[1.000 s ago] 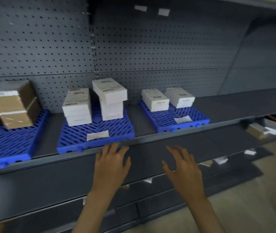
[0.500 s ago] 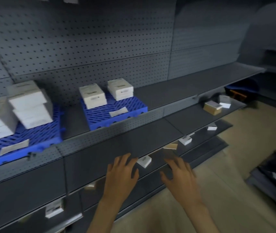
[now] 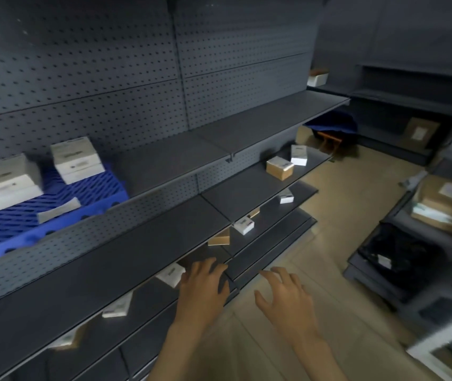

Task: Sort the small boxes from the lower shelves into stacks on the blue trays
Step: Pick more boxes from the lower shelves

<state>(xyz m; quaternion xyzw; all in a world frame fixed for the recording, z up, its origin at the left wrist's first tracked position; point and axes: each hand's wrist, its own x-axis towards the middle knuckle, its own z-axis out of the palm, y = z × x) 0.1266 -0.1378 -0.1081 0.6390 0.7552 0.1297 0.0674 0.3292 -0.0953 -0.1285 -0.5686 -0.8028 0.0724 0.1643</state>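
A blue tray point(image 3: 87, 215) sits on the upper shelf at the left, with two white boxes point(image 3: 75, 159) on it. Small boxes lie scattered on the lower shelves: a brown box point(image 3: 280, 167) beside a white box point(image 3: 298, 155) at the right, a white box point(image 3: 244, 225), a brown box point(image 3: 219, 239), and a white box point(image 3: 171, 274) just left of my left hand point(image 3: 204, 287). My left hand hovers over a lower shelf edge, fingers spread, holding nothing. Over the floor, my right hand point(image 3: 285, 294) is spread and empty too.
Grey pegboard shelving point(image 3: 164, 166) runs along the left. More white boxes point(image 3: 116, 307) peek out from under the shelves. On the right stand a black bin point(image 3: 395, 254) and a low rack with brown parcels point(image 3: 444, 207). Tan floor point(image 3: 329, 215) lies between them.
The view has swung right and down, so the blue trays slid off to the left. Both hands dropped from the tray shelf edge toward the lower shelves, still empty.
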